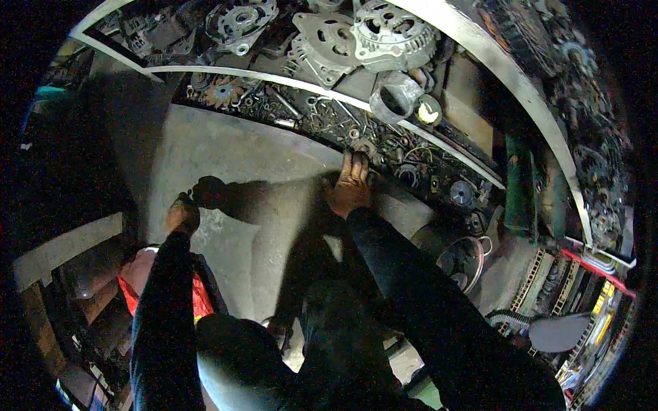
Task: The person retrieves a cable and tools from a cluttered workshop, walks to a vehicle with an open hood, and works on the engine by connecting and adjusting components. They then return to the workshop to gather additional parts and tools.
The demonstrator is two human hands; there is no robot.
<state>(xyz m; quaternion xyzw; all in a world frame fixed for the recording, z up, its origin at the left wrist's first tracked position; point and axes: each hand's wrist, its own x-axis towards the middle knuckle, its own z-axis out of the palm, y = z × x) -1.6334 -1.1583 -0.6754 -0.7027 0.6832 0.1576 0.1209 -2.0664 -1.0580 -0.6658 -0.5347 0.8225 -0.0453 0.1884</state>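
My right hand (pixel 351 186) rests at the near edge of a long parts tray (pixel 257 125), its fingers stretched forward. Past the fingertips lie loose, greasy metal bits: washers, bolts, rings and a small metal pulley (pixel 461 193). A short metal cylinder (pixel 286 124) sits near the tray's front edge. My left hand (pixel 182 216) hangs lower and farther left, above the grey floor (pixel 226 147), with its fingers curled together. A small dark tip shows at those fingers, but what they hold, if anything, cannot be made out.
Alternator housings (pixel 325 44) stand on a pale-edged shelf behind the tray, beside a metal ring (pixel 384 111). A round metal pot (pixel 462 264) is right of my right forearm. Red fabric (pixel 200 296) lies by my left forearm; wooden planks (pixel 68 248) are farther left. Cluttered racks (pixel 548 294) fill the right.
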